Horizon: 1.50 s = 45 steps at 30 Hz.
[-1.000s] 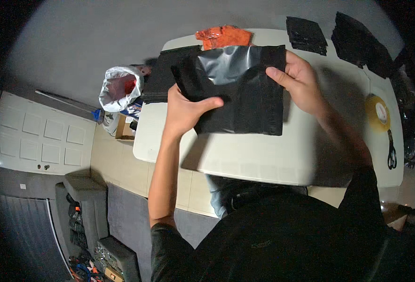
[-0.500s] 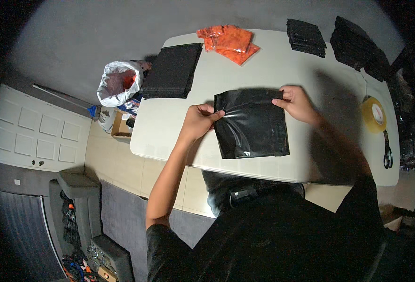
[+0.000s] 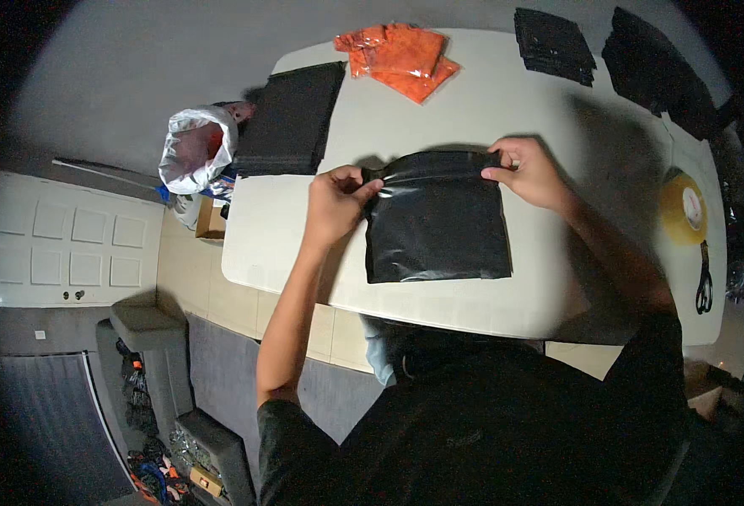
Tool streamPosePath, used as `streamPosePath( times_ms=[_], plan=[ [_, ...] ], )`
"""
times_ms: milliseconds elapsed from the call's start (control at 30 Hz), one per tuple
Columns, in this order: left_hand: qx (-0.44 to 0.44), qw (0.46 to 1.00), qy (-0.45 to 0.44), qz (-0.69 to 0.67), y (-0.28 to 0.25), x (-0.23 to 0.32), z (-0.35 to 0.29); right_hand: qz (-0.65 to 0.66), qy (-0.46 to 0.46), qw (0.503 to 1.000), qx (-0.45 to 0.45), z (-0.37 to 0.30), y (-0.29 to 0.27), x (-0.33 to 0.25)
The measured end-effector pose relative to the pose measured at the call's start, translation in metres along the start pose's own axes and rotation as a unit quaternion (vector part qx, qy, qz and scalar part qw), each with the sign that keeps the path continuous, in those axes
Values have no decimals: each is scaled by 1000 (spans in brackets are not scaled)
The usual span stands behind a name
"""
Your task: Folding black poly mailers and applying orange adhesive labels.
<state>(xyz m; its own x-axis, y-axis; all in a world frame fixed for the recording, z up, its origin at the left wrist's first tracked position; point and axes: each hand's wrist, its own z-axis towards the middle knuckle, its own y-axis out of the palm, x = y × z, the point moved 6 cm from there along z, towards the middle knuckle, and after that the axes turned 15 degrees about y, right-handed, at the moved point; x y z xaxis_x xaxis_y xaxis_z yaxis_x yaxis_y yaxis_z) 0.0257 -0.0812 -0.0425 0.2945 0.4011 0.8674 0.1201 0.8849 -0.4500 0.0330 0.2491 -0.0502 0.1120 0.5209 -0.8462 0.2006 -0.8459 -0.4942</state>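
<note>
A glossy black plastic mailer bag (image 3: 439,223) lies flat near the front of the white table, wrinkled at its upper left corner. My left hand (image 3: 338,202) pinches that corner between thumb and fingers. At the upper right corner, my right hand (image 3: 525,171) has the bag gripped, its thumb on top. The bag's far edge bows slightly between my two hands. To the left of it sits a neat stack of black bags (image 3: 292,118). Beyond it, near the far edge, are orange items in clear plastic packets (image 3: 401,59).
Two more black stacks, a smaller one (image 3: 555,46) and a larger one (image 3: 658,72), stand at the far right. A tape roll (image 3: 684,211) and black-handled scissors (image 3: 704,282) lie by the right edge. An open white sack (image 3: 196,150) stands off the table's left side.
My left hand has shifted from the bag's left side up to its upper left corner. The bag's crease lines have smoothed, and the whole view has tilted slightly.
</note>
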Motion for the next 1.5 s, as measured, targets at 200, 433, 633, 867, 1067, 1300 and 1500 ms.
streamPosePath(
  times_ms=[200, 433, 633, 867, 1067, 1300, 1500],
  plan=[
    [-16, 998, 6, -55, -5, 10, 2, -5, -77, 996, 47, -14, 5, -12],
    [-26, 996, 83, 19, 0, 14, 14, -34, -39, 997, 54, -9, 7, -10],
    [-10, 996, 11, -87, -8, -1, 1, -77, -73, 992, 74, -10, 3, -11],
    [-33, 995, 32, -94, -8, -8, 10, -63, -60, 995, 55, -6, 4, -6],
    [-79, 981, 165, 64, 8, 33, 40, -83, -53, 994, 53, -12, 2, -18],
    [-289, 916, 219, 173, 72, 90, 76, 53, -7, 998, -36, -9, 7, -7],
    [-385, 858, 261, 220, 109, 89, 84, 128, -35, 990, -41, -4, 13, 0]
  ],
)
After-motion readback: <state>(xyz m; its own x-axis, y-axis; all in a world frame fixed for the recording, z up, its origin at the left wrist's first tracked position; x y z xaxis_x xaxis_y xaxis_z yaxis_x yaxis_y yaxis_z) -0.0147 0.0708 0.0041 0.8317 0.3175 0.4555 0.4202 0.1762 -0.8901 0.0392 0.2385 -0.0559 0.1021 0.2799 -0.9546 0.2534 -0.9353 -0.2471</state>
